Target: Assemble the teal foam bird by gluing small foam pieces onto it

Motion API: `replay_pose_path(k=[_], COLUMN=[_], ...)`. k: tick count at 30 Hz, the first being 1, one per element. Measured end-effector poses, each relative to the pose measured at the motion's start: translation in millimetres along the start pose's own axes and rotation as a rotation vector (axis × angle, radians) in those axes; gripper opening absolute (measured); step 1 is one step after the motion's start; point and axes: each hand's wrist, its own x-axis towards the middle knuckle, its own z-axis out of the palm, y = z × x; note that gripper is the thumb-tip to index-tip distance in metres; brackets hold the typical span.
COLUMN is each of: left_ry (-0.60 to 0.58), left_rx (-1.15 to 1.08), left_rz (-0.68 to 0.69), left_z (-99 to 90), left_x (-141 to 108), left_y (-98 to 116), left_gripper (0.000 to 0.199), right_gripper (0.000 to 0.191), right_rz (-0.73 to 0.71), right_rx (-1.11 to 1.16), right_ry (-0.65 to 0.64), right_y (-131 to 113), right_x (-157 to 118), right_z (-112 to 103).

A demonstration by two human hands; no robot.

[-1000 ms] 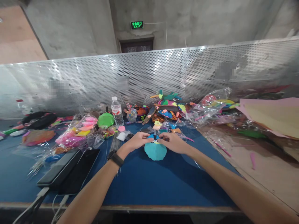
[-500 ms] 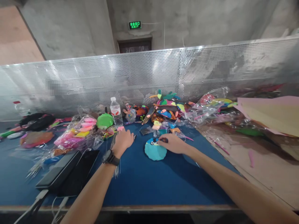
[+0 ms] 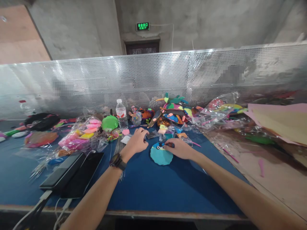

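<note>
A round turquoise clay disc [image 3: 161,156] with a wavy edge lies flat on the blue table; blue, yellow and black-and-white eye-like details mark its top. My right hand [image 3: 180,148] is closed at the disc's upper right edge, with the thumb over it. A small dark brown patch shows by those fingers. Left of the disc, my left hand [image 3: 136,141] is apart from it, fingers curled together. Something small and dark shows at its fingertips, too small to name. Thin metal wires [image 3: 118,148] lie beneath that wrist, which wears a black watch [image 3: 117,161].
A water bottle [image 3: 122,115] stands behind my left hand. Colourful clay figures [image 3: 171,111] and plastic bags [image 3: 217,111] line the perforated metal screen [image 3: 153,76]. Pink clay packs [image 3: 76,139], a power bank [image 3: 61,171] and a phone [image 3: 82,179] with cables occupy the left; coloured sheets [image 3: 280,118] the right.
My left hand has moved right, closer to the disc, uncovering a small white packet and a pink piece behind it. My right hand stays at the disc's edge. The whole view has shifted slightly.
</note>
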Motion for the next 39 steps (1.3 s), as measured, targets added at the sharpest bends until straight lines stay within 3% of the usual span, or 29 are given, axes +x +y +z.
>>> replay_pose_path(k=[2, 5, 8, 10, 13, 16, 22, 30, 39], left_ry=[0.052, 0.011, -0.117, -0.140, -0.086, -0.061, -0.153, -0.149, -0.164], left_rx=[-0.186, -0.557, -0.926, -1.022, -0.992, -0.938, -0.866, -0.870, -0.876], left_rz=[0.064, 0.063, -0.053, -0.144, -0.189, -0.194, -0.169, -0.122, -0.101], left_z=[1.0, 4.2, 6.8, 7.2, 7.4, 10.0, 16.0, 15.7, 14.3], left_x=[2, 3, 3, 4, 4, 3, -1, 2, 4], left_y=[8, 19, 26, 27, 28, 29, 29, 25, 24], left_gripper=[0.043, 0.036, 0.032, 0.029, 0.028, 0.039, 0.049, 0.042, 0.036], right_gripper=[0.034, 0.044, 0.043, 0.034, 0.034, 0.035, 0.035, 0.034, 0.034], right_rz=[0.013, 0.029, -0.011, -0.038, -0.049, -0.053, -0.031, 0.003, 0.043], right_rx=[0.000, 0.068, 0.202, 0.262, 0.345, 0.362, 0.367, 0.333, 0.466], right_ry=[0.062, 0.156, 0.175, 0.142, 0.122, 0.140, 0.180, 0.249, 0.184], right_y=[2, -1, -11, -19, -27, -29, -25, -19, -19], right_x=[1, 2, 0, -1, -4, -5, -3, 1, -1], right_z=[1, 1, -1, -1, 0, 0, -3, 0, -1])
